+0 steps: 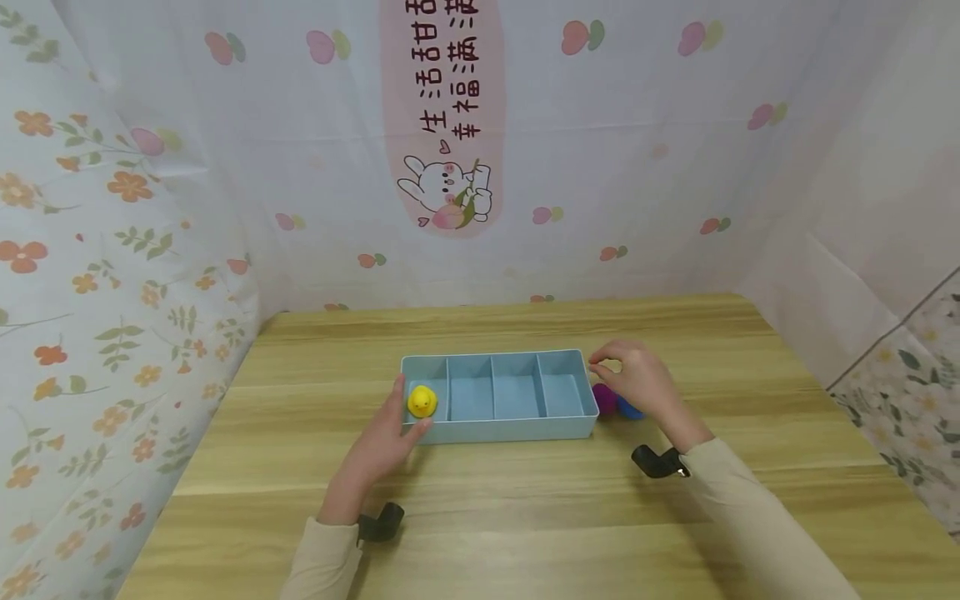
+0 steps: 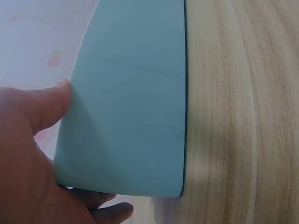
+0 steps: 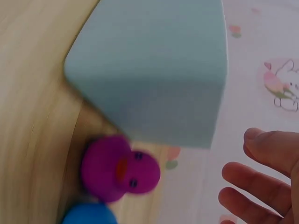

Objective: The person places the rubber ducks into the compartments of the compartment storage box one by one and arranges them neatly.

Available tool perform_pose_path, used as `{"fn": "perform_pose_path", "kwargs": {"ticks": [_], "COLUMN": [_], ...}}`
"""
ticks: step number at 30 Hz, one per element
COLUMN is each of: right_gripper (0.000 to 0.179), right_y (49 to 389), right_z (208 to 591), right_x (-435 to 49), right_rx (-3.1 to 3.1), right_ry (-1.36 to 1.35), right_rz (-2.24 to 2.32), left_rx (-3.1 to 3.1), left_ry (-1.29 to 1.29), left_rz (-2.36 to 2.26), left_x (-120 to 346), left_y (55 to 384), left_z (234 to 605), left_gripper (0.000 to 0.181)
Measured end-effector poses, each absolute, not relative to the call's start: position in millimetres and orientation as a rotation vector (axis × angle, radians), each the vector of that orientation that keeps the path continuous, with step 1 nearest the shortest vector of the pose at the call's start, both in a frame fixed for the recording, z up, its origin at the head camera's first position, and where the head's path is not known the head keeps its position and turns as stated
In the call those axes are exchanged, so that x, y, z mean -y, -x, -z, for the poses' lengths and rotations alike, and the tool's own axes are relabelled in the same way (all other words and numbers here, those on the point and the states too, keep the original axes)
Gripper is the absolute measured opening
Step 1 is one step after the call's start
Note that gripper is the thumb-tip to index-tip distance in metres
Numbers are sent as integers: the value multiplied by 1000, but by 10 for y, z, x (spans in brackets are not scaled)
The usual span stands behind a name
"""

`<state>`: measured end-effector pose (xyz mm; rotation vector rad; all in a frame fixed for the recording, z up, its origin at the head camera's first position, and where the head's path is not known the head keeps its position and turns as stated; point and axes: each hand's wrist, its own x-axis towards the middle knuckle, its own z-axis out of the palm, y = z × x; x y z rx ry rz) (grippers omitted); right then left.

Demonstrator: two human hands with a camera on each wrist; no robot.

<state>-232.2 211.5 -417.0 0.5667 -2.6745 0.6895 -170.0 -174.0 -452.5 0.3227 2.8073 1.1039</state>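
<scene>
A light blue tray (image 1: 495,430) with several compartments in a row stands on the table. A yellow rubber duck (image 1: 422,402) sits in its leftmost compartment. My left hand (image 1: 381,446) holds the tray's front left corner, thumb at the front rim and fingers along the end wall. At the opposite end, my right hand (image 1: 639,379) hovers close to the tray's right wall, holding nothing, fingers loosely bent. Below it on the table is a purple rubber duck (image 3: 105,170), its orange beak visible in the right wrist view. Beside that duck lies a blue rounded object (image 3: 88,215), mostly hidden.
The wood-grain table (image 1: 510,517) extends around the tray on all sides. Behind it hangs a white cloth (image 1: 637,167) with fruit prints and a rabbit picture. Flowered cloth (image 1: 97,333) borders the left side. A black wrist mount (image 1: 656,462) is strapped to each forearm.
</scene>
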Motion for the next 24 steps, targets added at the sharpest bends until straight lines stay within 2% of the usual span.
{"fn": "perform_pose_path", "kwargs": {"ticks": [8, 24], "right_gripper": [5, 5], "right_y": [2291, 2212], "right_z": [4202, 4265], "right_x": [-2354, -2839], "right_rx": [2680, 2704], "right_ry": [-516, -412], "right_rz": [-660, -637], "left_rx": [-2838, -2799], "left_ry": [-378, -333], "left_rz": [-1104, -1096], "left_x": [1763, 1772], "left_y": [1736, 1705], "left_z": [4532, 4519], "left_gripper": [86, 86]}}
